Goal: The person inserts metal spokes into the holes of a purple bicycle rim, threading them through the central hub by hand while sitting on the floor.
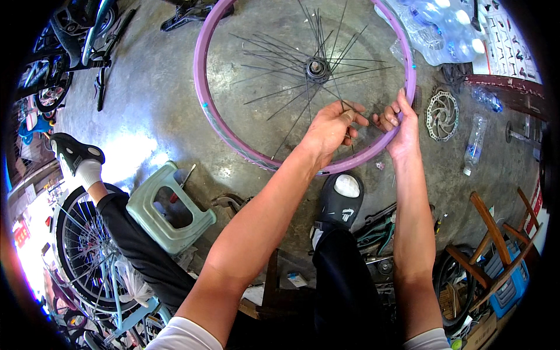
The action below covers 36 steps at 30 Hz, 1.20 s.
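Observation:
A purple bicycle wheel rim (200,76) lies over the floor before me. Within it sits a dark hub (317,69) with thin black spokes fanning out; many of their outer ends stop short of the rim. My right hand (399,122) is wrapped round the rim at its near right side, thumb along the outside and fingers curled inside. Just inside the rim, my left hand (335,129) has its fingers bent in a pinch on a black spoke (332,93) that runs from the hub. The spoke's outer end is partly hidden by my fingers.
A silver brake disc (442,115) and a plastic bottle (475,144) lie right of the rim. Packed water bottles (437,29) are at the far right. A pale green stool (169,207) stands left, and pliers (376,230) lie near my shoe. Bicycles line the left side.

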{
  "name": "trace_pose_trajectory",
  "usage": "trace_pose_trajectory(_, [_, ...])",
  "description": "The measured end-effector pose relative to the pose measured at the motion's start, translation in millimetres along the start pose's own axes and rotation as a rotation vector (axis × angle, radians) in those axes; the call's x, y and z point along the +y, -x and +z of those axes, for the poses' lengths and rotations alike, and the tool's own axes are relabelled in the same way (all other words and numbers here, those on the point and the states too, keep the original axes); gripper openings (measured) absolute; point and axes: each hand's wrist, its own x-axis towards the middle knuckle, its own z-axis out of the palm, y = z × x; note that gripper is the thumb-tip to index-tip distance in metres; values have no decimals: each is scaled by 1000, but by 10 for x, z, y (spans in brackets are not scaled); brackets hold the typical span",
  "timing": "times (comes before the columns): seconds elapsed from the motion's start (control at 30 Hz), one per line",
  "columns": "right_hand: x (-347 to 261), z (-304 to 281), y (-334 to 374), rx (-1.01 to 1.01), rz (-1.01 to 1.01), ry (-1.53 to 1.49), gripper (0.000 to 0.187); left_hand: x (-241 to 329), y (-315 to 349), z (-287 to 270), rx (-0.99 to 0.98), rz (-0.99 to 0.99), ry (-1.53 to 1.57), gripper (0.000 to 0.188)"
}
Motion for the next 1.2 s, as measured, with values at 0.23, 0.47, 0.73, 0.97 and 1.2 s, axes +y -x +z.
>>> trace_pose_trajectory(0.23, [6, 3, 21, -13, 0, -26, 42, 33, 3, -43, -19, -6, -36, 25])
trace_pose_trajectory(0.47, [-8, 6, 21, -21, 5, -37, 41, 66, -23, -75, -50, -32, -42, 27])
trace_pose_trajectory(0.73, [3, 15, 19, -52, -12, -43, 40, 92, -16, -109, -52, -28, -67, 27])
trace_pose_trajectory(0.97, [3, 42, 46, -24, -7, -30, 39, 88, -8, -94, -32, -27, -80, 26])
trace_pose_trajectory(1.2, [-11, 29, 51, -30, -4, -39, 39, 81, -6, -68, -22, -17, -68, 27])
